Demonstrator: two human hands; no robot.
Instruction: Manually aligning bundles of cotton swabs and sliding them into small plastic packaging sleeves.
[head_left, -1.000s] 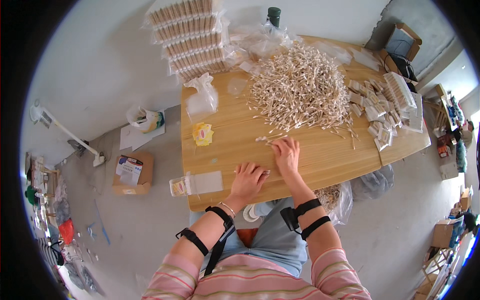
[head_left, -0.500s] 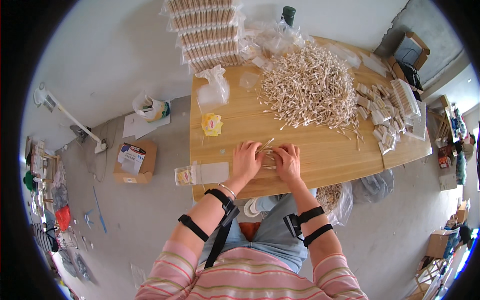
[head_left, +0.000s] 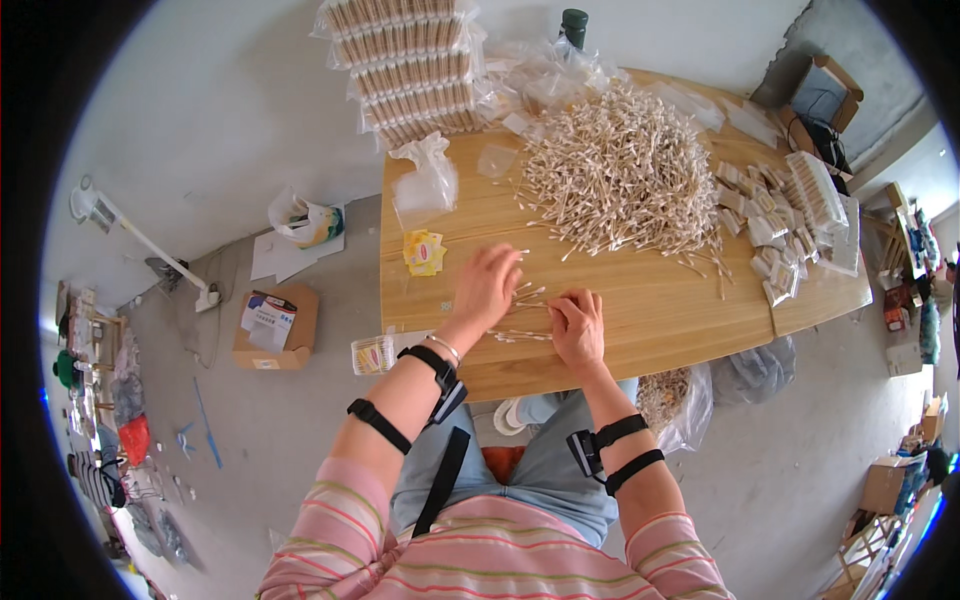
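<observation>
My left hand (head_left: 487, 287) is raised a little over the table, fingers closed, with the white tip of a cotton swab showing at its fingertips. My right hand (head_left: 577, 328) rests on the wood with fingers bent together at the ends of several loose cotton swabs (head_left: 524, 336); its grip is partly hidden. These swabs lie between the two hands, roughly sideways. Beyond them is a large heap of cotton swabs (head_left: 620, 170). Near my left wrist, at the table's front edge, lies a small clear pack of swabs with a yellow label (head_left: 373, 355).
Yellow cards (head_left: 424, 252) and a clear plastic bag (head_left: 427, 178) lie on the left of the table (head_left: 660, 310). Stacked swab packs (head_left: 415, 70) stand at the back left. Small swab bundles (head_left: 765, 215) are piled at the right. A cardboard box (head_left: 280, 325) sits on the floor.
My left hand has moved away from the right one, up and to the left, uncovering swabs on the table. The right hand has stayed almost in place.
</observation>
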